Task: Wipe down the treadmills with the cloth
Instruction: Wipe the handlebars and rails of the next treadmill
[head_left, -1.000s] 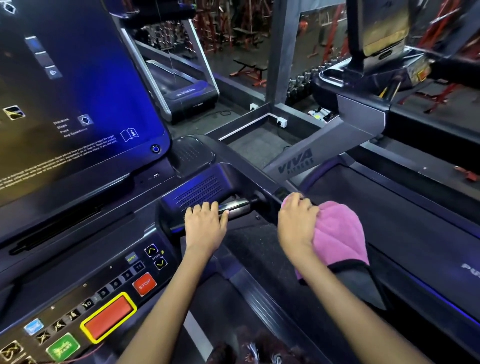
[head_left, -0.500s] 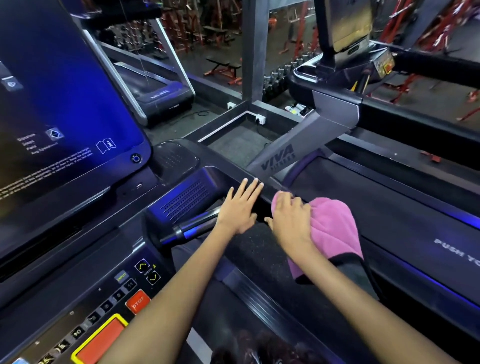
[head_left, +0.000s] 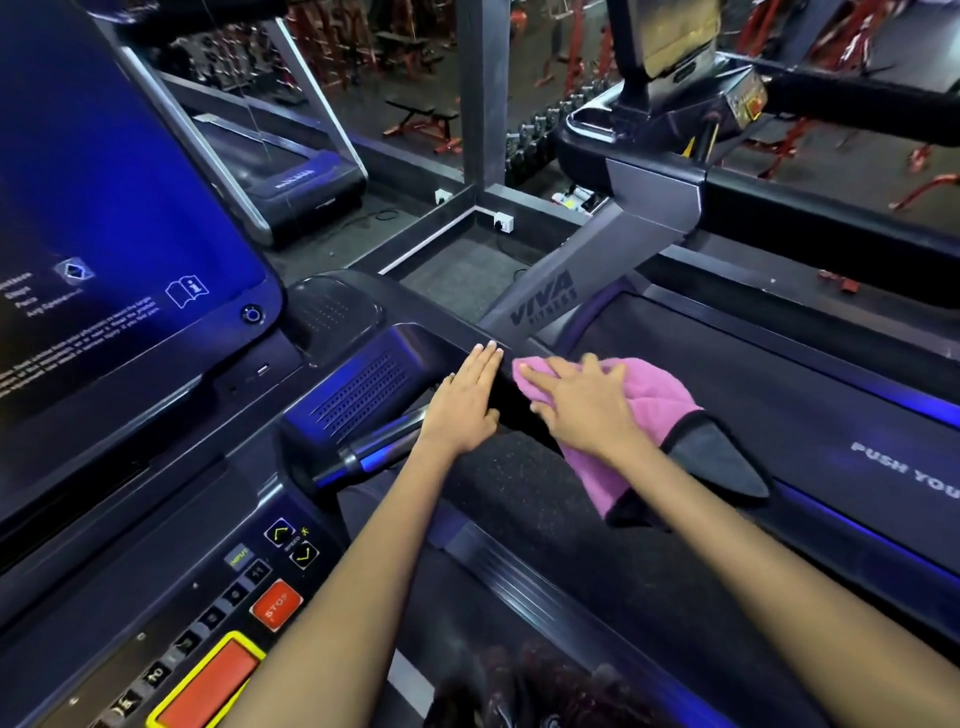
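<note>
Right hand (head_left: 582, 405) lies flat, fingers straight and spread, pressing the pink cloth (head_left: 639, 415) onto the top of the dark handrail (head_left: 519, 467) of the near treadmill; nothing curled round the cloth. Cloth has a black-edged dark grey corner (head_left: 722, 462) hanging off the rail's right side, over the neighbouring treadmill's belt (head_left: 753, 374). Left hand (head_left: 465, 402) also flat, fingers straight and together, palm down on the rail just left of the cloth, fingertips reaching the glossy black edge of the arm; it holds nothing. A shiny metal grip bar (head_left: 374, 449) sticks out just left of the left wrist, below a perforated speaker-like panel (head_left: 358, 397). Big blue touchscreen (head_left: 104, 218) at upper left shows an open-book icon with an "i", a diamond icon and lines of small white text, too blurred to read. Console panel (head_left: 218, 623) at lower left: red "STOP" button (head_left: 275, 605), large red pad with yellow border (head_left: 208, 686), "INPUT" key, up/down arrows with "SPEED" between, number keys, one reads "10". Grey upright (head_left: 550, 296) of the next machine reads "VIVA FITNESS"; its side rail reads "PUSH YOU", cut off by the frame edge. A white wall socket (head_left: 503, 222) sits on the floor plinth beyond; red gym benches and racks in the background.
</note>
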